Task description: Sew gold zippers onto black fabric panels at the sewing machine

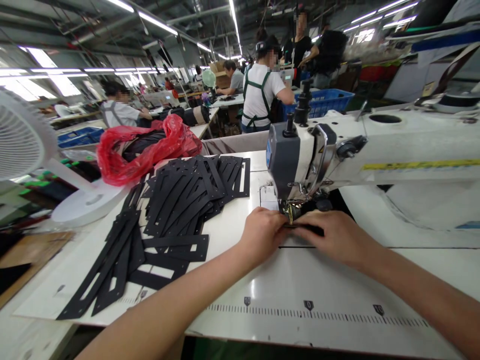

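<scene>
My left hand is closed at the near left of the sewing machine's presser foot, thumb and fingers pinched at the edge of a dark piece. From the right, my right hand comes in with its fingers closed on the same black piece, and the fingertips of both hands almost meet. Most of that piece is hidden by the fingers and the foot. Directly above stands the sewing machine, its needle area partly covered by metal parts. Black material also shows behind the foot.
Flat black slotted pieces lie heaped on the left of the white table, which has a printed ruler scale. Beyond are a red plastic bag and a white fan. A blue crate and co-workers stand farther back.
</scene>
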A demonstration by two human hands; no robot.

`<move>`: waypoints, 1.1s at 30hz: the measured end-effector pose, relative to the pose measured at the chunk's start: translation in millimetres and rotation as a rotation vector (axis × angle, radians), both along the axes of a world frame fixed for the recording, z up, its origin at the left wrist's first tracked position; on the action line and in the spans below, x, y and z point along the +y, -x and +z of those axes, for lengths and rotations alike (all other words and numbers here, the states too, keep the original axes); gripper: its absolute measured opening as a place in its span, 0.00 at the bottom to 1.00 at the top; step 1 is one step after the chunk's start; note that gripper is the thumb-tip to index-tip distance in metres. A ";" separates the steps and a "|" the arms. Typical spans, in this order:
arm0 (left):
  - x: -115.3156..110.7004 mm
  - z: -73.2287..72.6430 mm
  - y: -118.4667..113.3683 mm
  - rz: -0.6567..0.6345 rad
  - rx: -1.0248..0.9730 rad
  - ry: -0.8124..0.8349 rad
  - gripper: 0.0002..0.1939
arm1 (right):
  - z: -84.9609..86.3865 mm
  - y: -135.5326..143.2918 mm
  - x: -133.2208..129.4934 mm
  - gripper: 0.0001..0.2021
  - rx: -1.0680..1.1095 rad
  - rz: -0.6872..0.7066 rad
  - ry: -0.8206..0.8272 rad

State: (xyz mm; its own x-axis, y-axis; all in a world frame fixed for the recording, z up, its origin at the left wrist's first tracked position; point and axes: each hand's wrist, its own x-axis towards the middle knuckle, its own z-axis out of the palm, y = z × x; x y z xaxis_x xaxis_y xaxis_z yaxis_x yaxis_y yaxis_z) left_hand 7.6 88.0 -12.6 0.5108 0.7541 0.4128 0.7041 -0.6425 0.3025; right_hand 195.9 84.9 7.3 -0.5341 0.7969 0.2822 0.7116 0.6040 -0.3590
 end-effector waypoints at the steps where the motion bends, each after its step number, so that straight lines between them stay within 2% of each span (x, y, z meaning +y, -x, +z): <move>1: -4.4 -3.3 0.2 -0.043 0.015 -0.055 0.04 | -6.3 0.6 -8.0 0.10 -0.007 0.024 -0.079; 4: -16.8 -12.8 -1.8 -0.093 0.083 -0.186 0.08 | -24.8 2.9 -25.8 0.13 -0.069 0.076 -0.454; 6: -22.3 -16.2 -4.4 -0.069 0.122 -0.247 0.10 | -32.1 4.3 -30.6 0.14 -0.109 0.074 -0.565; 10: -25.0 -14.1 -6.6 -0.055 0.122 -0.269 0.10 | -33.6 4.6 -28.9 0.16 -0.138 0.080 -0.597; 16: -16.1 -8.3 -4.5 -0.089 0.128 -0.265 0.11 | -34.8 1.7 -20.1 0.16 -0.125 0.085 -0.592; 21: -4.9 -10.0 -6.4 -0.088 0.110 -0.294 0.12 | -38.6 2.5 -10.6 0.14 -0.106 0.085 -0.570; 29: 12.6 -16.1 -7.6 -0.082 0.080 -0.285 0.12 | -35.8 6.4 5.3 0.15 -0.093 0.043 -0.529; 33: 12.9 -17.7 -7.0 -0.071 0.043 -0.238 0.11 | -36.3 6.2 6.1 0.16 -0.064 0.039 -0.533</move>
